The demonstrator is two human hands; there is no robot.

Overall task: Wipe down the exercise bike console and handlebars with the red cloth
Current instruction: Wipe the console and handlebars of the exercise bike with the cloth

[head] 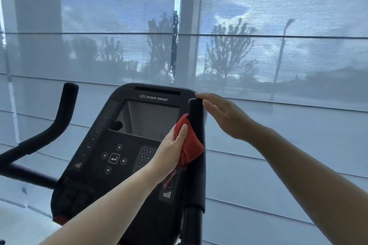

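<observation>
The black Star Trac console (127,145) fills the lower middle, with a grey screen and a keypad. An upright black right handlebar (197,125) stands in front of its right edge. My left hand (171,149) grips the bunched red cloth (191,143) and presses it against the left side of that handlebar. My right hand (223,117) hovers flat by the handlebar's top, fingers stretched out, fingertips touching the console's upper right corner. The left handlebar (59,113) curves up at the left, untouched.
A large window with translucent grey roller blinds (258,45) spans the whole background just behind the bike. A red cord (169,179) hangs over the console's lower right panel. A pale floor strip (20,225) shows at the bottom left.
</observation>
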